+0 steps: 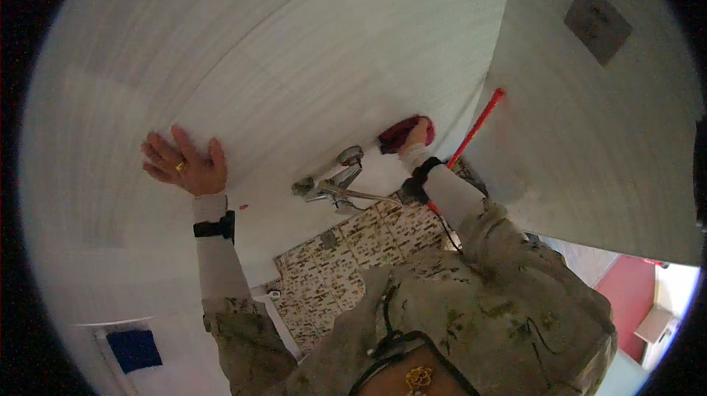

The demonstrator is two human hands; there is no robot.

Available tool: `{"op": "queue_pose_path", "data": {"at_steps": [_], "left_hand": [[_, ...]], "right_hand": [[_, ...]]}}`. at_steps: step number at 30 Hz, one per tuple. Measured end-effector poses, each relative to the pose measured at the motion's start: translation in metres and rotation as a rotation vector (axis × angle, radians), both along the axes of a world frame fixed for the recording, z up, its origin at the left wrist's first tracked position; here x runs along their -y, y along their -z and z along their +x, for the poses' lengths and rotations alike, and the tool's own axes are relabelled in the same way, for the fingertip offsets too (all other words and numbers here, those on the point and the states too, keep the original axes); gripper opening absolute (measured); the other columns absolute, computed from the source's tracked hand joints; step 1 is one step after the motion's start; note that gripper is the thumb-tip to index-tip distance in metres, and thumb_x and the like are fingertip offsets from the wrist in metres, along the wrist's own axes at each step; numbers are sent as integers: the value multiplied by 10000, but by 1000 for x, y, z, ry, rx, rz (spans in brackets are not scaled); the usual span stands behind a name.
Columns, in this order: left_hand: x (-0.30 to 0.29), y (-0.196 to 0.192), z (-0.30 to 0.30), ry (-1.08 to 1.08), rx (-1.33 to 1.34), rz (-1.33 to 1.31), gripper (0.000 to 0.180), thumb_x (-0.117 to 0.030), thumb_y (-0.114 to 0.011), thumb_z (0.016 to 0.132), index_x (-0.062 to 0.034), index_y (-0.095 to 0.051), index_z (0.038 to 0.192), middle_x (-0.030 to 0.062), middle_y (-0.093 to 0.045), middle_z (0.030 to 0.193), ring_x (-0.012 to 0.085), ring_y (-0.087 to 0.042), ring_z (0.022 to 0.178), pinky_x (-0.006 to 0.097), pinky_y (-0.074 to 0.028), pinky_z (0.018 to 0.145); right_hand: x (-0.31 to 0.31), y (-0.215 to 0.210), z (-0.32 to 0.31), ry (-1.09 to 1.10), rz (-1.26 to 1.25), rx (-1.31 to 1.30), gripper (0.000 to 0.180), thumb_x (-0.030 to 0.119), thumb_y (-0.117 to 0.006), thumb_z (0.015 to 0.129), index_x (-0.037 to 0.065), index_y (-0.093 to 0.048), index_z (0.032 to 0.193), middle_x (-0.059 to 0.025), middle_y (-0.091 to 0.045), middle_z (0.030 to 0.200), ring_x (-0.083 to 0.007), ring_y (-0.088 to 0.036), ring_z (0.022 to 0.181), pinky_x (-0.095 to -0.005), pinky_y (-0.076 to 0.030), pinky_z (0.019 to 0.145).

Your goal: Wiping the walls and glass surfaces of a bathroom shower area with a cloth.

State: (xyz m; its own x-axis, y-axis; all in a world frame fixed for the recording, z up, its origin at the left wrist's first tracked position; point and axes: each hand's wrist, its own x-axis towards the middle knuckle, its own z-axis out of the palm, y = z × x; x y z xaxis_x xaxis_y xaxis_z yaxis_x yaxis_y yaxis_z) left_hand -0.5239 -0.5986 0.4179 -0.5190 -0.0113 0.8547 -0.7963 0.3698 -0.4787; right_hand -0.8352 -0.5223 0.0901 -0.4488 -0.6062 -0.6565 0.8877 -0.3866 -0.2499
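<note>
My left hand [193, 165] lies against the white wall [280, 101], its fingers spread and a gold ring on one of them. Farther right, my right hand [417, 135] presses a dark red cloth [400, 133] to the same wall. Part of the cloth bunches around the fingers and hides some of them. Between the two hands, a chrome tap [340, 184] with a lever juts from the wall, nearer to the right hand. Both wrists carry dark bands over light sleeves.
A red stick [477, 127] leans in the wall corner right of my right arm. Brown-and-white patterned tiles [331, 263] cover the floor below. A grey square plate [597, 23] sits on the right wall. A dark blue patch [135, 351] shows at lower left; a doorway opens at lower right.
</note>
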Motion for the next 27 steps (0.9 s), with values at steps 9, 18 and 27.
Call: {"op": "queue_pose_path", "data": {"at_steps": [9, 18, 27], "left_hand": [[-4, -2, -3, -6, -25, 55, 644, -515, -482, 909, -126, -416, 1419, 215, -263, 1516, 427, -173, 1415, 613, -63, 1103], [7, 3, 2, 36, 6, 20, 655, -533, -459, 913, -142, -386, 1433, 224, -256, 1514, 435, -201, 1402, 622, -58, 1099], [3, -4, 1, 16, -24, 37, 645, -556, -449, 908, -135, -440, 1397, 228, -274, 1506, 451, -208, 1395, 623, -56, 1100]], "right_hand": [[-48, -194, 47, -516, -387, -161, 493, 399, -273, 957, -6, -552, 936, -232, -645, 793, -420, -624, 656, -533, -515, 540], [-66, -171, 139, 32, -2, -2036, 540, 233, -626, 858, 97, -456, 1352, -178, -453, 1329, -390, -409, 1215, -603, -335, 978], [-28, -115, 19, 46, -424, -2874, 412, 250, -650, 780, 226, -611, 1189, -82, -538, 1264, -311, -456, 1221, -558, -375, 1009]]}}
